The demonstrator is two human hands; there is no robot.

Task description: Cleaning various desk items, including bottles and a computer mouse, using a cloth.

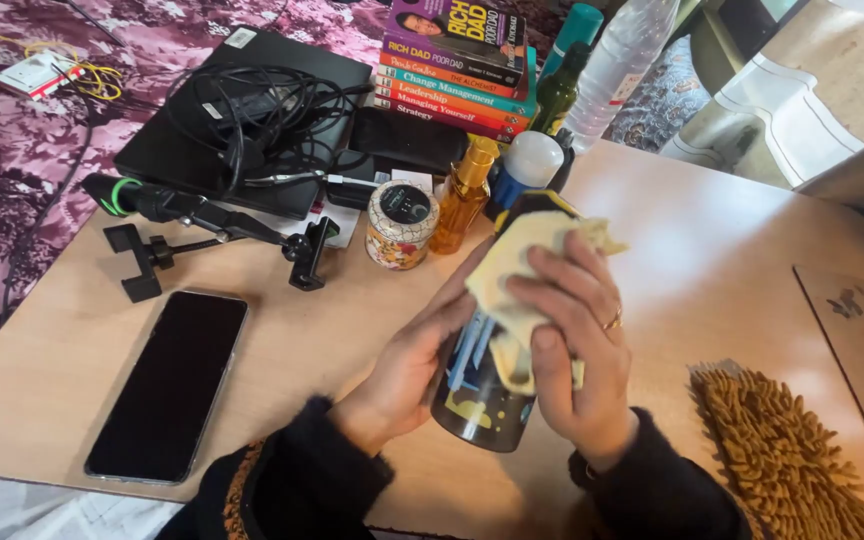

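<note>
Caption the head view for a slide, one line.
Left hand steadies a dark can while right hand presses a yellow cloth on it, above a wooden table.

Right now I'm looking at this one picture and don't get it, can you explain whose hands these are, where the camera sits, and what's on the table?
The single picture comes from a camera worn on a person's head, looking down at their own bare hands; there is no machine. The left hand steadies a dark spray can, and the right hand presses a pale yellow cloth against it. On the wooden table lie a black smartphone, a small tripod, a round jar, an amber bottle and a brown chenille mitt. Books are stacked behind.
</note>
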